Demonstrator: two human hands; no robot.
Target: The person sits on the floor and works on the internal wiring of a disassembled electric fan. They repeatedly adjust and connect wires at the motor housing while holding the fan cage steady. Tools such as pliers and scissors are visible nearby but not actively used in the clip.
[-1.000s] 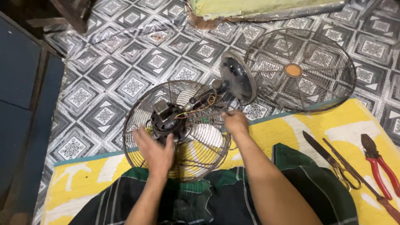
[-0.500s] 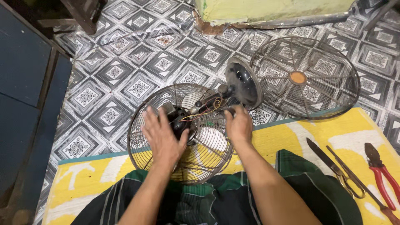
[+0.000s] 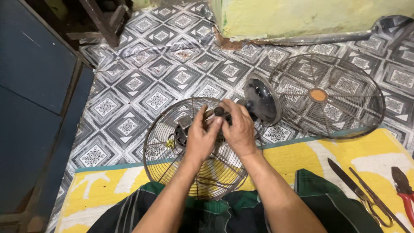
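Blue panelling (image 3: 30,95) fills the far left edge, with dark wooden furniture legs (image 3: 101,23) above it on the patterned grey tile floor (image 3: 155,73). Next comes the round wire fan guard (image 3: 172,172), lying partly on the tiles and partly on the yellow mat (image 3: 108,190), close in front of the person's lap. Inside the guard sits the fan motor (image 3: 180,131), its dark body and a bit of yellow wiring showing just left of the hands.

Over the middle of the guard the left hand (image 3: 199,140) is closed around the motor parts, fingers curled and thumb pressing toward the other hand. Touching it, the right hand (image 3: 239,129) is also clenched, its fingertips pinching a small dark knob or shaft end (image 3: 219,111) that sticks up from the motor. Both hands grip the same assembly; exactly which piece the left one holds is hidden under its fingers.

Just right of the hands a dark round motor cover (image 3: 261,99) stands tilted on the floor, near the knob. Further right a second wire guard with an orange centre cap (image 3: 318,95) lies flat on the tiles, apart from the first. On the mat at the right edge lie a pair of scissors (image 3: 364,192) and red-handled pliers (image 3: 403,190). A pale green wall base (image 3: 302,17) runs along the top.
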